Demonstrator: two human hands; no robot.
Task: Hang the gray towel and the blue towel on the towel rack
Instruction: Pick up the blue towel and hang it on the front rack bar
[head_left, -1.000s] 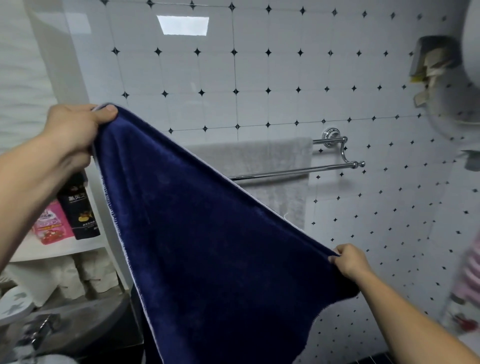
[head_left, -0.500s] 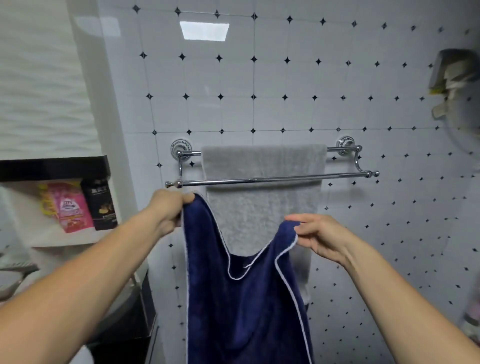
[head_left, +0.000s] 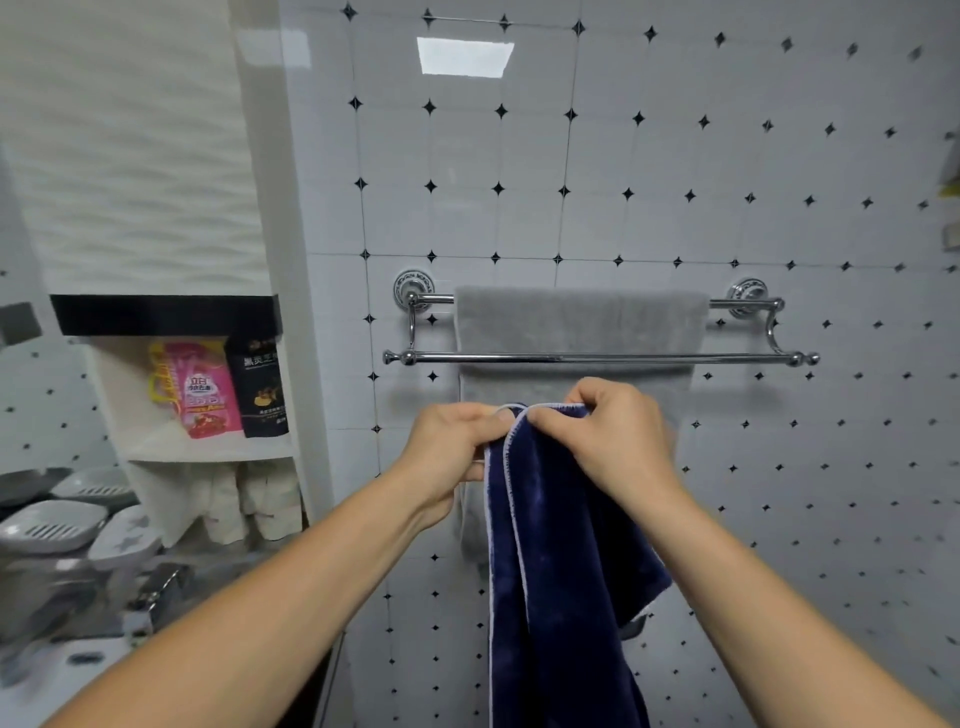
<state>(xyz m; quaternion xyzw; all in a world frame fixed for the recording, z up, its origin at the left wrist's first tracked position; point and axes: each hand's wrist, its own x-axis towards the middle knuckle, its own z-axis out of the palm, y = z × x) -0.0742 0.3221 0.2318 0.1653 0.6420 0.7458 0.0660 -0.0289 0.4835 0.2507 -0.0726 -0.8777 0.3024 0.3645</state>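
Just below the front bar of the towel rack (head_left: 597, 357), both hands have the blue towel (head_left: 561, 571) pinched at its top edge: the left hand (head_left: 452, 447) and right hand (head_left: 608, 441) are closed tight on it, almost touching each other, with the rest of the towel hanging straight down folded lengthwise, white trim showing along the left. The gray towel (head_left: 579, 322) is already draped over the back bar, so that half looks done, and the front bar is bare chrome across its whole length. My guess is the step now is getting the folded edge up and over that front bar. To do it well I'd lift the pinched end above the bar, feed it over from the front, then pull it down behind until both sides hang roughly even. Spreading the hands apart along the bar first would keep it from bunching, and going slow avoids dragging the gray one off behind it.
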